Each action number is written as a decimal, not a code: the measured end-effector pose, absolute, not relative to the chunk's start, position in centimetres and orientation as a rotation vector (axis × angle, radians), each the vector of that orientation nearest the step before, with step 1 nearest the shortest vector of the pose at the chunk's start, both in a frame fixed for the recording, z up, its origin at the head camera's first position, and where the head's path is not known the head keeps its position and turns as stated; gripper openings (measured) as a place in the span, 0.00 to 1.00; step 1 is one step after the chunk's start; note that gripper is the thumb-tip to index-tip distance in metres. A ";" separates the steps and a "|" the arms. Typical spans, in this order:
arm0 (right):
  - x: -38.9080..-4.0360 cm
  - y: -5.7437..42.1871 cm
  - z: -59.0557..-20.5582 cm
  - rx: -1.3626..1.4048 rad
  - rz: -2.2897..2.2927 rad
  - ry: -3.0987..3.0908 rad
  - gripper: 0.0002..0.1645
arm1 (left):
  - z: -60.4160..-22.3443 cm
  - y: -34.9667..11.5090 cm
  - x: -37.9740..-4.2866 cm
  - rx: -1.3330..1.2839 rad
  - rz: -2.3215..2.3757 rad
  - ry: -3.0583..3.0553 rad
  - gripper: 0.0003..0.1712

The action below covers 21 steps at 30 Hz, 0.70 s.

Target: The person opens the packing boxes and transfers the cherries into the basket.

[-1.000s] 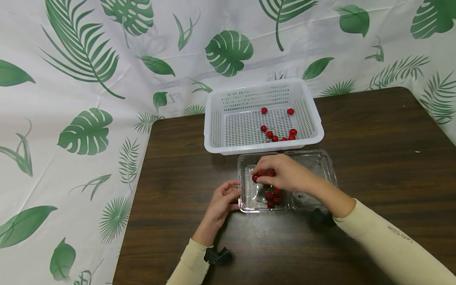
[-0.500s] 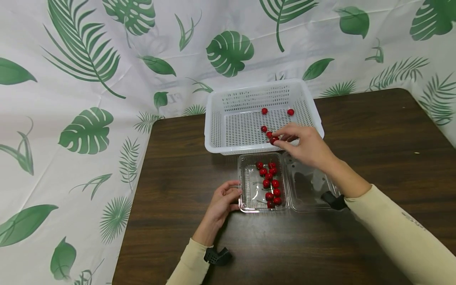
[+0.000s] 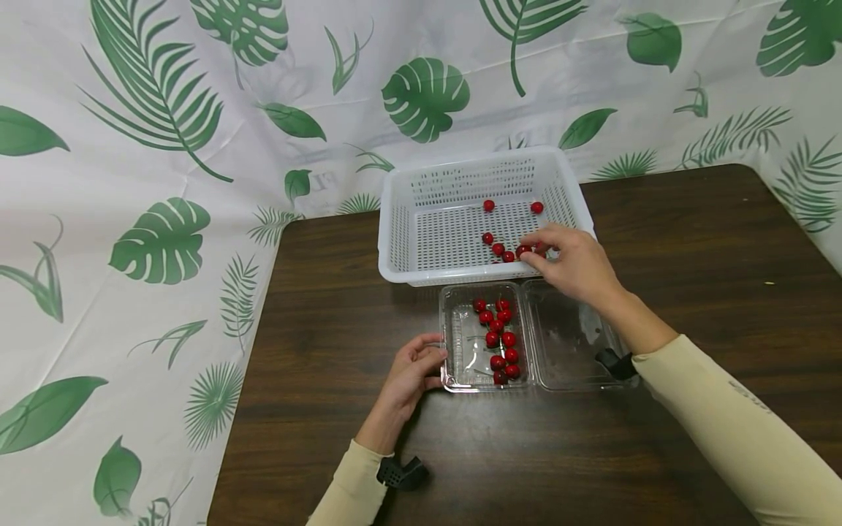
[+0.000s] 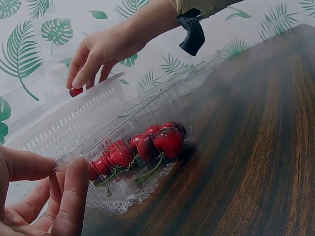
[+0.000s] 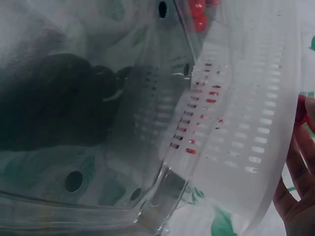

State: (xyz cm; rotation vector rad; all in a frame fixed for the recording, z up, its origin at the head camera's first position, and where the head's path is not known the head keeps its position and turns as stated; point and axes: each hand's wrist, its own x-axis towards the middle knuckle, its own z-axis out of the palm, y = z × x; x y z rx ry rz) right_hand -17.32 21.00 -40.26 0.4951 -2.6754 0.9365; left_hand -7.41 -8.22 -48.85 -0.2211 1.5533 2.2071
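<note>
My left hand (image 3: 409,372) grips the near-left rim of a clear plastic clamshell box (image 3: 463,354), thumb above and fingers below. Red cherries (image 3: 509,339) with green stems lie in the right part of its tray; in the left wrist view these cherries (image 4: 170,141) show through the wall. My right hand (image 3: 574,267) reaches over the near rim of a white perforated basket (image 3: 441,232). Between its thumb and fingertips it pinches a red cherry (image 4: 75,92). Other cherries (image 3: 498,249) lie in the basket, some partly hidden behind the fingers.
The clamshell's lid (image 3: 566,358) lies open on the right, under the right forearm. Both containers stand on a dark wooden table (image 3: 316,321). Behind it hangs a white leaf-print cloth (image 3: 342,146). A black wrist camera (image 3: 403,473) is strapped to the left wrist.
My right hand has gone from above the clamshell tray to the basket, then slightly right along its near side, and pinches a cherry there. My left hand has stayed on the clamshell rim.
</note>
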 end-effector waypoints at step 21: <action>-14.2 17.6 -40.3 0.910 0.812 -2.593 0.13 | -48.7 -8.2 -7.5 -0.225 2.202 1.550 0.22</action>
